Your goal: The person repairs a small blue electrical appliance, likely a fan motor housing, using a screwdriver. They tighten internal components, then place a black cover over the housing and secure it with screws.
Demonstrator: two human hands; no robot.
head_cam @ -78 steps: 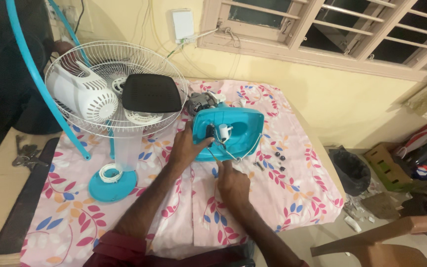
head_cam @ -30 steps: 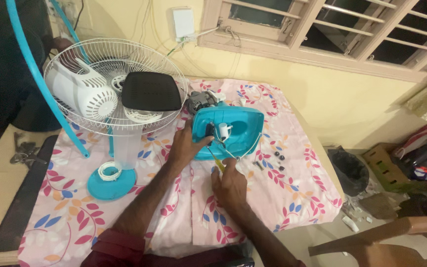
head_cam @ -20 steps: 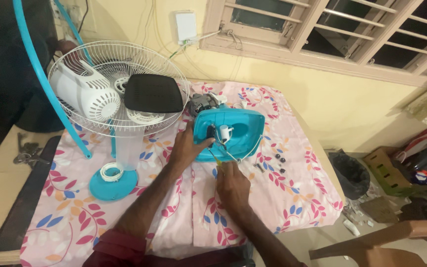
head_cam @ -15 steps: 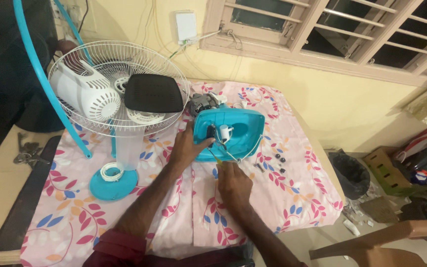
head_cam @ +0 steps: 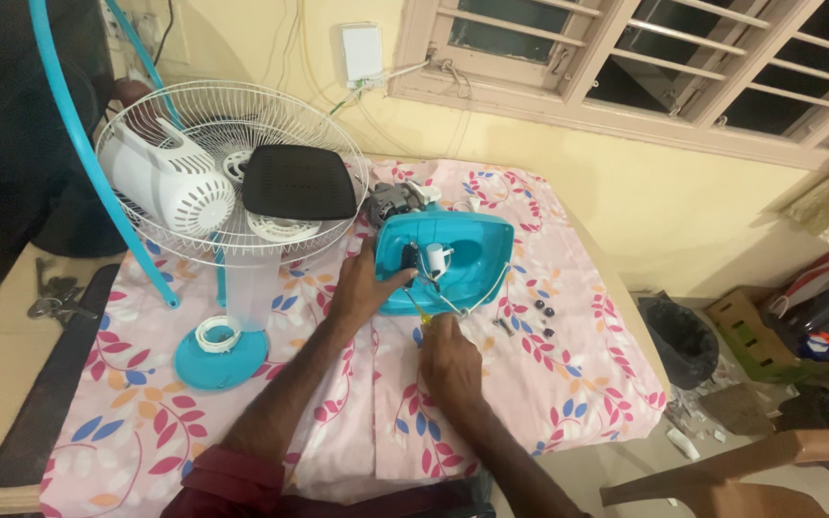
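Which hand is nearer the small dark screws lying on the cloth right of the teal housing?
Right. The right hand sits just left of the dark screws and a little nearer the person. The left hand is farther off, gripping the teal housing at its left edge.

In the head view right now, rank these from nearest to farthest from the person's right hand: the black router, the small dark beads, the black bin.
Measured from the right hand:
1. Small dark beads, on the cloth just right of the hand.
2. Black router, up left, on the fan grille.
3. Black bin, on the floor, right of the table.
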